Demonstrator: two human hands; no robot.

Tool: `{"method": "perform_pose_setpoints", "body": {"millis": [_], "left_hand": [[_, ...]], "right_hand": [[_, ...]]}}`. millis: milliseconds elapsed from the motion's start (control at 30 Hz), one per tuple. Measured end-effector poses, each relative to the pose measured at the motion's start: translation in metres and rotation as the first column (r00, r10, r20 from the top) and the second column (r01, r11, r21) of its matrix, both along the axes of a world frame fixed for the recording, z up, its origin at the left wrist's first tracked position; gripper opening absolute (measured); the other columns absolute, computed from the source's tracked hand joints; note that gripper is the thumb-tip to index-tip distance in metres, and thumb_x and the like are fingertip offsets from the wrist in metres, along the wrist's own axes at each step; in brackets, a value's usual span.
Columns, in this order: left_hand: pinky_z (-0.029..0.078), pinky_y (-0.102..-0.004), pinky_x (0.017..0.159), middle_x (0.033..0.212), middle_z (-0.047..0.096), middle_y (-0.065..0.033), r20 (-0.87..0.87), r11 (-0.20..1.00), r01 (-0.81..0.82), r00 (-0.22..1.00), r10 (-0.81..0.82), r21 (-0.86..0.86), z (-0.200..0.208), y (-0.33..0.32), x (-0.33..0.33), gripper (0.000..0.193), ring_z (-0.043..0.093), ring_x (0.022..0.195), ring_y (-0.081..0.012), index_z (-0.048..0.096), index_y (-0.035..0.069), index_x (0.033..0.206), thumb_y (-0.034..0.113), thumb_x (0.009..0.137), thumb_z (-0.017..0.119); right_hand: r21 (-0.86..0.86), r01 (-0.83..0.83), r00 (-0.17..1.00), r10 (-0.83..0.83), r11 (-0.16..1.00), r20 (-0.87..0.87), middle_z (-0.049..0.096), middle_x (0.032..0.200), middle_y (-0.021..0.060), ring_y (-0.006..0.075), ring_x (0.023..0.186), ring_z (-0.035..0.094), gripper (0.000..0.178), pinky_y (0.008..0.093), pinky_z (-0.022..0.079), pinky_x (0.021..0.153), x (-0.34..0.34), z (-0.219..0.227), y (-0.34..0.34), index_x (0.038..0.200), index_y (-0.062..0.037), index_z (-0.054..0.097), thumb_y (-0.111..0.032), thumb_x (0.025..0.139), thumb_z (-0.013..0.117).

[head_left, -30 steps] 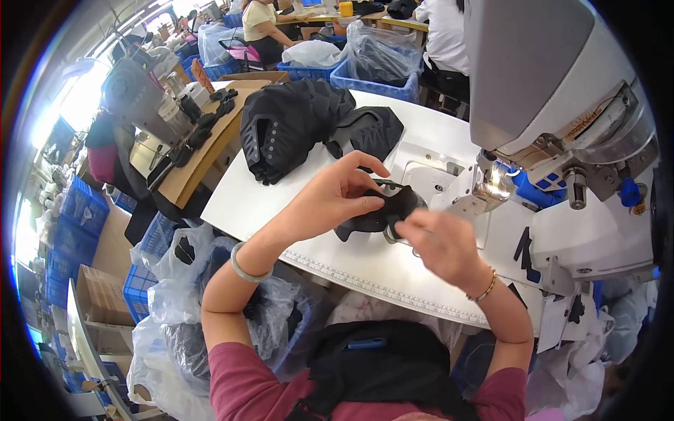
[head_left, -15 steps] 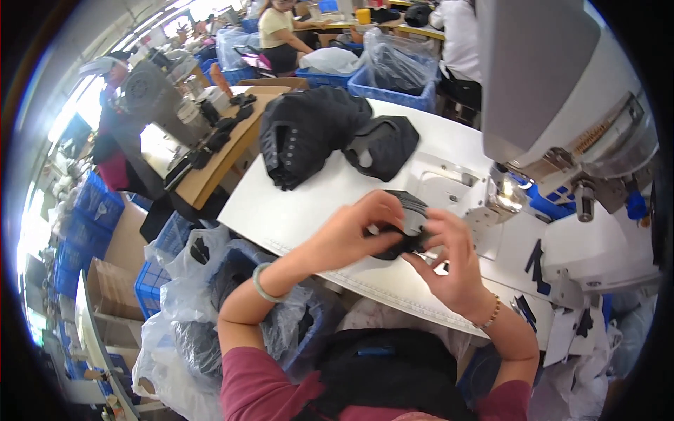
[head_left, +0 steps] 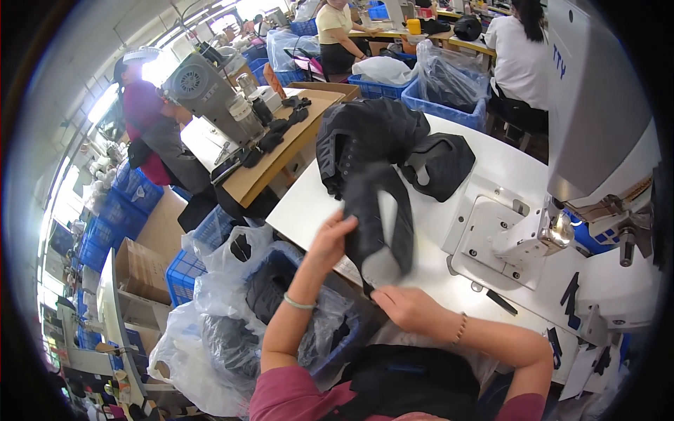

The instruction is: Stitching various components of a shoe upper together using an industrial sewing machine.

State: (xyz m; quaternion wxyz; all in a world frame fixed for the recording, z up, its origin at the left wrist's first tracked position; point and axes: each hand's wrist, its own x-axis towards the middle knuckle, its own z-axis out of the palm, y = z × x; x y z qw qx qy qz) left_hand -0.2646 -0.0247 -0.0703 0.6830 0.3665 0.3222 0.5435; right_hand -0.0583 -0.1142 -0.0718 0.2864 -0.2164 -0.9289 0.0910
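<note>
My left hand (head_left: 330,242) holds a dark fabric shoe-upper piece (head_left: 379,217) up above the near edge of the white sewing table (head_left: 491,168). The piece hangs in a loop, its pale inner side showing at the bottom. My right hand (head_left: 407,305) grips its lower end, just in front of the table edge. A pile of black stitched pieces (head_left: 365,137) lies further back on the table, behind the lifted piece.
A grey sewing machine (head_left: 597,119) stands at the right with its needle plate (head_left: 491,238). A blue crate lined with clear plastic (head_left: 281,309) holding dark pieces sits below my left arm. Other people work at benches behind; a wooden table (head_left: 281,140) stands at the left.
The fabric piece has come away from the needle area and been lifted leftward, toward the table's near edge. Both hands moved left with it.
</note>
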Motion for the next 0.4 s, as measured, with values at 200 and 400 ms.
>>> {"method": "perform_pose_setpoints", "body": {"millis": [200,400], "left_hand": [[0.042,-0.0252,0.086,0.102,0.062,-0.0026,-0.075,0.966,-0.201,0.974,0.215,0.165,-0.010,0.093,-0.098,0.024,0.058,0.095,-0.0129,0.054,0.002,0.109,0.013,0.088,0.055],[0.037,-0.0237,0.088,0.111,0.054,-0.0020,-0.303,0.984,-0.045,0.948,0.096,0.173,-0.024,0.160,-0.123,0.047,0.051,0.100,-0.0091,0.044,0.010,0.127,0.022,0.085,0.062]], "right_hand": [[0.266,0.128,0.992,-0.125,0.955,-0.027,0.055,0.071,0.0108,0.0201,0.060,0.060,0.012,0.0271,0.048,0.050,-0.095,-0.053,0.104,0.080,0.0001,0.057,-0.008,0.072,0.053],[0.441,0.378,0.880,-0.464,0.814,0.103,0.064,0.090,0.0218,0.0159,0.055,0.064,0.023,0.0241,0.048,0.048,-0.157,-0.061,0.135,0.088,0.0047,0.063,-0.009,0.071,0.055]]}}
